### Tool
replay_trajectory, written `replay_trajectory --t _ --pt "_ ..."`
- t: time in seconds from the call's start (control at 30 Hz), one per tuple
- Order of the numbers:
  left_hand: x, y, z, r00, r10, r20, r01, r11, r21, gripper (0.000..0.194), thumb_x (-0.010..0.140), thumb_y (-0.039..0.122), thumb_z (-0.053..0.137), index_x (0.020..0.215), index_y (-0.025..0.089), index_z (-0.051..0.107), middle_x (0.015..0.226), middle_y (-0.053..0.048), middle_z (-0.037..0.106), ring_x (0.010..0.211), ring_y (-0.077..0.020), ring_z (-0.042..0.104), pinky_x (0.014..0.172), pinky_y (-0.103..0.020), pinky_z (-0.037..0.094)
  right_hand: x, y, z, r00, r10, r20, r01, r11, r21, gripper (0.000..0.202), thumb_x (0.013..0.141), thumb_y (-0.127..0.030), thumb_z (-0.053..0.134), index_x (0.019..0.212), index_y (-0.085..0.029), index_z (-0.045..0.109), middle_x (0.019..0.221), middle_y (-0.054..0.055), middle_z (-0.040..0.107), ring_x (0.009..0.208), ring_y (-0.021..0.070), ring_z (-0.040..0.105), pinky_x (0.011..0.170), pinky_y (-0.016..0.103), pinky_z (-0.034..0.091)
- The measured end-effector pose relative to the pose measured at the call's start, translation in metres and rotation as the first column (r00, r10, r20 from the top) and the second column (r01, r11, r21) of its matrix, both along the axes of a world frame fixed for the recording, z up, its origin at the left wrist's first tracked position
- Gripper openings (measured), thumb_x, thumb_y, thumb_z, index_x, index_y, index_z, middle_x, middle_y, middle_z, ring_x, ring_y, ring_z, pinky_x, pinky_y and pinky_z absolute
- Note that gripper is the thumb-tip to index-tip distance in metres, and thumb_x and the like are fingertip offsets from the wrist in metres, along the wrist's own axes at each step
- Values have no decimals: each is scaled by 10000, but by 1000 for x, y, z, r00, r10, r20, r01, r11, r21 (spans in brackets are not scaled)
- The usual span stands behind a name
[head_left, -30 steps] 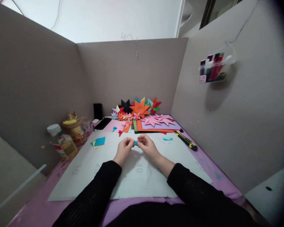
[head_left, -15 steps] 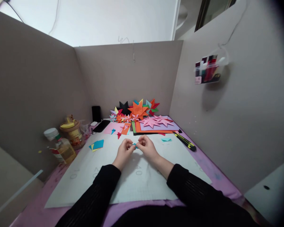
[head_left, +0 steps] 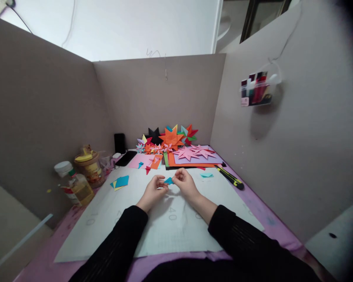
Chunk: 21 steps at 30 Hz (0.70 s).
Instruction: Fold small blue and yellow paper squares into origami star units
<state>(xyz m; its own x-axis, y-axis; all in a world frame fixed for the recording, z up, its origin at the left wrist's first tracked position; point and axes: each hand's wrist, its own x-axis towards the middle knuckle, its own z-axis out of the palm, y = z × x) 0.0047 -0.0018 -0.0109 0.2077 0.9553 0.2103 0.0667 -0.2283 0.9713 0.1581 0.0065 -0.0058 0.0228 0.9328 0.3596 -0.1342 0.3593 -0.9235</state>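
A small folded piece of blue paper [head_left: 168,181] is between my two hands, above the white sheet [head_left: 159,235]. My right hand [head_left: 184,183] pinches its right side between thumb and fingertips. On the other side, my left hand [head_left: 154,189] has its fingers curled around the paper's left edge, thumb below. Loose blue and yellow squares [head_left: 122,181] lie to the left of my hands. A folded light-blue piece [head_left: 206,175] rests to the right.
Folded paper stars [head_left: 172,137] stand at the back, with pink stars [head_left: 186,152] on stacked coloured sheets. A yellow-black cutter [head_left: 231,178] lies right. Phones [head_left: 126,158], a bottle [head_left: 80,188] and a tub [head_left: 90,168] are left. Grey panels [head_left: 161,94] enclose the table.
My hands have moved slightly apart, and more of the blue paper shows between them. My left hand has shifted a little left and down. The camera view has tilted slightly.
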Motion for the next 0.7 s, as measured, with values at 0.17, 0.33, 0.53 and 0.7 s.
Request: replay_trajectory --t 0.17,0.33,0.53,0.7 --pt "-3 -1 7 997 49 -58 -45 997 54 225 714 319 606 843 136 586 773 -44 610 697 -136 567 627 -241 448 1 -3 -1 989 38 144 -45 998 48 113 696 -231 578 757 -188 493 641 -38 498 580 107 494 565 229 403" --pt "-3 -3 9 994 86 -67 -83 995 53 230 732 363 570 752 136 606 661 -18 592 604 -122 538 570 -231 441 -1 -5 -3 980 120 159 -117 993 -28 150 708 -269 580 820 -170 569 675 -2 583 624 134 559 594 252 441" --pt "-3 -7 14 994 85 -69 -80 994 75 217 729 349 579 748 134 608 646 -18 591 586 -118 530 555 -226 432 0 -6 -3 972 120 202 -118 993 -23 147 689 -263 596 779 -155 637 708 32 645 662 156 594 635 276 469" --pt "-4 -5 12 993 98 -71 -93 993 73 237 662 332 661 792 138 621 679 -33 635 623 -140 571 587 -246 443 3 -5 -2 971 51 233 -52 999 -4 141 696 -248 577 778 -163 652 706 32 655 657 162 598 633 286 471"
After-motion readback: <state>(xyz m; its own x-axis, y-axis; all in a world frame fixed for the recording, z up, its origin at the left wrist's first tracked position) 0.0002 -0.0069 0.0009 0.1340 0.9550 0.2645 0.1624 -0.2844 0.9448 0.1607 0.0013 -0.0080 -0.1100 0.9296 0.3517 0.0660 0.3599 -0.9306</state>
